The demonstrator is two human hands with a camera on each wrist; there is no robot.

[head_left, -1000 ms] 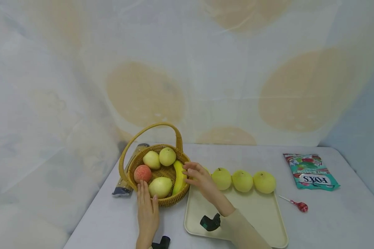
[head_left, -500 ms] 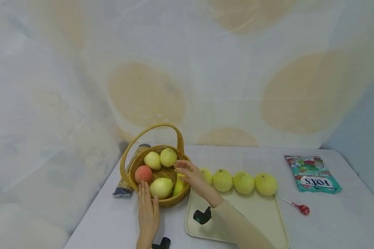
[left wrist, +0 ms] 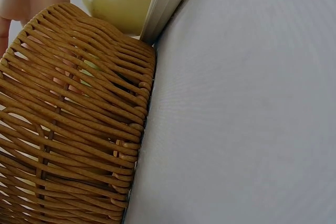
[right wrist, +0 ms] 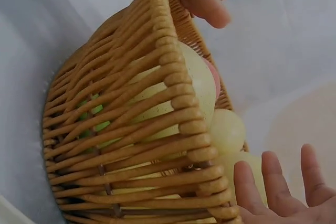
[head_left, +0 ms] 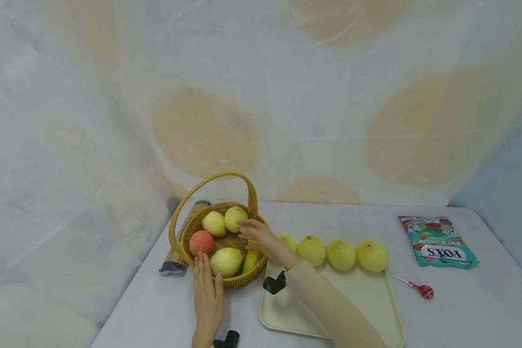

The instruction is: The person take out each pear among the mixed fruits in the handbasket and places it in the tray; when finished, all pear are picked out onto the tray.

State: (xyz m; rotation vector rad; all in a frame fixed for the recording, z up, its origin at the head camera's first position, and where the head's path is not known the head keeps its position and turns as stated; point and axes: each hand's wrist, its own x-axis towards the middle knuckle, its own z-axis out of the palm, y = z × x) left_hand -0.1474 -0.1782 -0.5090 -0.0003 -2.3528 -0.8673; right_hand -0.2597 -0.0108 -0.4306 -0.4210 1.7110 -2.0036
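Observation:
A brown wicker basket (head_left: 237, 282) with an arched handle stands at the left of the table in the head view. Inside it lie a reddish peach (head_left: 201, 242), two round pale-green pears (head_left: 214, 224) at the back, a larger pale-yellow fruit (head_left: 226, 262) in front and a banana (head_left: 252, 261). My left hand (head_left: 208, 297) rests at the basket's front-left rim, fingers straight. Over the right side of the basket hovers my right hand (head_left: 263, 239), its fingers spread and partly covering the banana. In the right wrist view, its fingers (right wrist: 275, 182) hold nothing.
Right of the basket lies a cream tray (head_left: 369, 295), with several yellow-green pears (head_left: 341, 254) in a row along its back. Farther right are a red lollipop (head_left: 425, 291) and a teal Fox's candy bag (head_left: 439, 241). A brown-and-dark packet (head_left: 174, 266) lies behind the basket's left side.
My right hand has moved left and slightly up, from the basket's right rim to over its inside, covering more of the banana. My left hand has stayed at the rim.

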